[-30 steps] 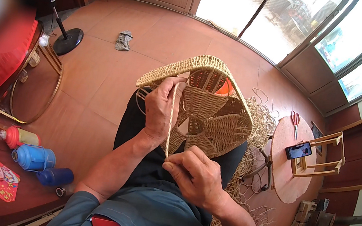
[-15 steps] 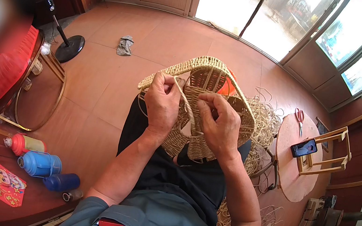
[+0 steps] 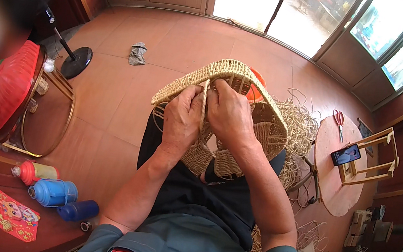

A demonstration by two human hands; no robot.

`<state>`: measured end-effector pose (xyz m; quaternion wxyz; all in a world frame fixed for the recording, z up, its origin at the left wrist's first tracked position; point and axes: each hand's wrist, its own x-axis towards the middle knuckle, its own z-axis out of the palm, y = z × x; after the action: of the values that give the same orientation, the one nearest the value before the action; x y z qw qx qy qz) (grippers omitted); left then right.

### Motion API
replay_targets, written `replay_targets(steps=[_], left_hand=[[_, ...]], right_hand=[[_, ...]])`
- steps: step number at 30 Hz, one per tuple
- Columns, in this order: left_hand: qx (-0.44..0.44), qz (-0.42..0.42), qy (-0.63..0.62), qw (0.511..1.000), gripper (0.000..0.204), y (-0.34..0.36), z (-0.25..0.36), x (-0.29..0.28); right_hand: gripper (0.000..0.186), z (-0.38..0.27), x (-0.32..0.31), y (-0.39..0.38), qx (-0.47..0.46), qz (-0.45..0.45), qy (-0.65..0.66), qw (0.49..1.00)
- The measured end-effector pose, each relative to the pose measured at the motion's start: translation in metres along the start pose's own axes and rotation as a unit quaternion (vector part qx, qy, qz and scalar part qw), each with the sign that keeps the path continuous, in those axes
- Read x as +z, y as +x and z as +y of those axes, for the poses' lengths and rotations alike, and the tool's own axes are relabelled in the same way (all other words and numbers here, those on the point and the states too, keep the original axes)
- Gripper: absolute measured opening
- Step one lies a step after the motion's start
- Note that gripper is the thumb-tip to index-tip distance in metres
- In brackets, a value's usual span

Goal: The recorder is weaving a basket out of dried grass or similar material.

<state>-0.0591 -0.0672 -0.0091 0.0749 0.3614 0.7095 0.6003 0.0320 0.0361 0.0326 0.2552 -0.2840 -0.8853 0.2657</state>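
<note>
A woven straw basket [image 3: 269, 137] rests on my lap, its thick braided rim arching away from me. My left hand [image 3: 181, 117] is closed at the basket's near left, pinching a twisted straw cord [image 3: 205, 97] that runs up to the rim. Close beside it, my right hand [image 3: 227, 111] is closed on the same cord just under the rim, its fingertips partly hidden behind the knuckles. The two hands almost touch. Part of the weave behind them is hidden.
Loose straw cord [image 3: 299, 125] lies heaped right of the basket. Red-handled scissors [image 3: 338, 121] and a phone [image 3: 345, 155] against a wooden frame sit on a round board [image 3: 327, 183]. Flasks [image 3: 54, 192] stand at lower left, a fan base [image 3: 78, 61] farther off.
My right hand has moved up and left, close to my left hand near the rim. The cord strand that slanted between the hands now runs nearly upright.
</note>
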Motion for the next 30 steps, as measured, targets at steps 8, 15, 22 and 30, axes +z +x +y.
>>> replay_targets(steps=[8, 15, 22, 30], left_hand=[[0.004, 0.002, -0.05, 0.999, 0.018, -0.002, -0.011, 0.001], [0.002, -0.001, -0.057, 0.998, 0.016, 0.002, -0.008, 0.001], [0.022, -0.015, -0.016, 1.0, 0.017, -0.001, -0.008, -0.006], [0.037, -0.05, -0.166, 0.984, 0.027, 0.005, -0.02, -0.006]], right_hand=[[0.016, -0.001, 0.018, -0.017, 0.007, 0.085, 0.112, 0.99], [0.023, -0.002, 0.004, -0.035, 0.045, 0.077, 0.23, 0.969], [0.019, -0.01, 0.013, -0.017, 0.019, 0.057, 0.039, 0.997], [0.015, -0.002, 0.037, -0.02, -0.02, 0.137, 0.058, 0.989]])
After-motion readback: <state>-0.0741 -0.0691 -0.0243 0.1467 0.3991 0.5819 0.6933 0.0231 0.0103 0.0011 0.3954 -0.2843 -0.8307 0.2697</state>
